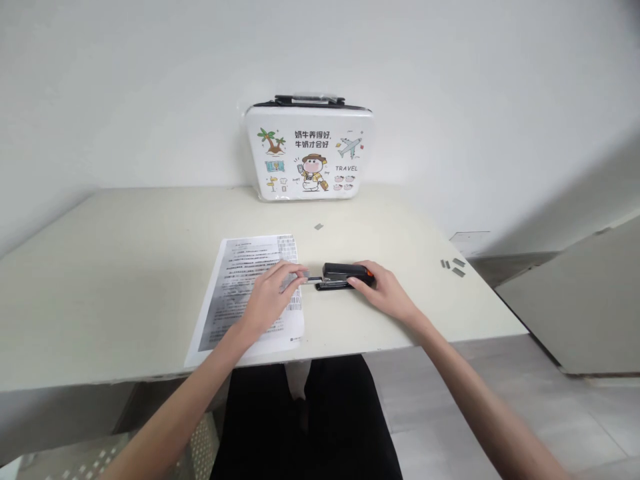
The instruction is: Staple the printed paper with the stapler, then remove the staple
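A black stapler point(343, 271) lies on the table with its front end toward the left. My right hand point(381, 290) is wrapped round its rear end, where a bit of orange shows. At the stapler's front, a narrow metal piece point(314, 279) sticks out, and my left hand point(274, 293) pinches its end between thumb and fingers. Under my left hand lies a printed sheet of paper point(240, 267), with dark text and a patterned strip along its right side.
A white case point(311, 157) with cartoon prints stands against the wall at the table's back. One small grey piece point(319, 227) lies in front of it. Several more grey pieces point(459, 271) lie near the right edge of the table point(150, 220).
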`<action>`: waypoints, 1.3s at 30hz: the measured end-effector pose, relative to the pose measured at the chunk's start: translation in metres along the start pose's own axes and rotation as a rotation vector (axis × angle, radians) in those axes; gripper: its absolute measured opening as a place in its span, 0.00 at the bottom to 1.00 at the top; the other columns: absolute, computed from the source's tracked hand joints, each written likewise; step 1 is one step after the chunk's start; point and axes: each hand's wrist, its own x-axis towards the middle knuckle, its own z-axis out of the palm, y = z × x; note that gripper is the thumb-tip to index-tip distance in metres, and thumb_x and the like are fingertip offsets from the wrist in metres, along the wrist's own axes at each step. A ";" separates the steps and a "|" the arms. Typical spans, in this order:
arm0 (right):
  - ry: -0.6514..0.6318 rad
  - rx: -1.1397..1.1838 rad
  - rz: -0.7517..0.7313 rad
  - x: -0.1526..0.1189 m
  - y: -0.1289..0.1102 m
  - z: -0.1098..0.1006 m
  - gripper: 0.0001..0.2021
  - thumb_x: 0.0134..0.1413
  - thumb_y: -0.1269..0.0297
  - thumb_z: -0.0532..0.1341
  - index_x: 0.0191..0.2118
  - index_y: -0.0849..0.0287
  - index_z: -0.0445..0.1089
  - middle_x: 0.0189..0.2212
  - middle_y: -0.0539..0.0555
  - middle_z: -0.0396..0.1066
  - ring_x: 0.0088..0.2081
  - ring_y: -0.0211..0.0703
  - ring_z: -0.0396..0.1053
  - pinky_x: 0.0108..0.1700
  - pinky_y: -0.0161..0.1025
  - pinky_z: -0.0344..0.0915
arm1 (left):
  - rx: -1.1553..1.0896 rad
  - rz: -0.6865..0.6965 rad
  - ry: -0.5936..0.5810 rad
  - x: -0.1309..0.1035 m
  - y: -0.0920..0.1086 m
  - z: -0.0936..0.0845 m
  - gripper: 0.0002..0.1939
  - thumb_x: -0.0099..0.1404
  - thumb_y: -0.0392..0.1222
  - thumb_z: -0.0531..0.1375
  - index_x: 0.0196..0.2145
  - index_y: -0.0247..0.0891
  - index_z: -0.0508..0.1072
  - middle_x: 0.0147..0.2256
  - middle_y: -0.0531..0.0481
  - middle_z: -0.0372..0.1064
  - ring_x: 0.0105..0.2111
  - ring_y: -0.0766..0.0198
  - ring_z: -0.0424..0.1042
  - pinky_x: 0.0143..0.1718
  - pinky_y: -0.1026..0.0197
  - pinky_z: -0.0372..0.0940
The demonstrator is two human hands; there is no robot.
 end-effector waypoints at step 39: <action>0.191 -0.366 -0.522 0.000 -0.053 0.015 0.09 0.73 0.60 0.60 0.53 0.48 0.73 0.51 0.56 0.78 0.54 0.52 0.73 0.54 0.52 0.65 | -0.492 -0.445 -0.033 0.011 0.030 -0.010 0.15 0.69 0.52 0.68 0.50 0.47 0.82 0.51 0.49 0.82 0.54 0.51 0.79 0.55 0.49 0.74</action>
